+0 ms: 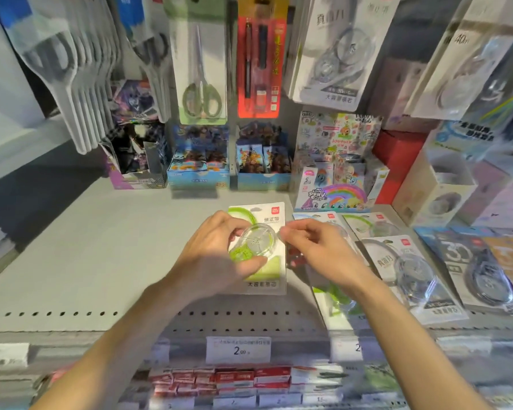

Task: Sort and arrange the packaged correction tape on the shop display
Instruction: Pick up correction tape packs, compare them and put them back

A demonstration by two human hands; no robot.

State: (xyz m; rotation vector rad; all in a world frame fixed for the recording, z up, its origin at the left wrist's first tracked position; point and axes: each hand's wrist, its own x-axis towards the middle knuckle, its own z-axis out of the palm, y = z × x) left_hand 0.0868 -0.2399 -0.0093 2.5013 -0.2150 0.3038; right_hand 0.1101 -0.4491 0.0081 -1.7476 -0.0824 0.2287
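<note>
Head view: green correction tape pack upright between hands; left hand grips blister, right hand pinches its right edge.

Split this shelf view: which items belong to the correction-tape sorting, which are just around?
Job:
green correction tape pack, gripped by left hand
right hand at its edge
tape packs lying to the right

Around:
hanging scissors
pony box
price tag

Green-and-white correction tape pack, red pen pack, rainbow-patterned pony box, grey perforated shelf
</note>
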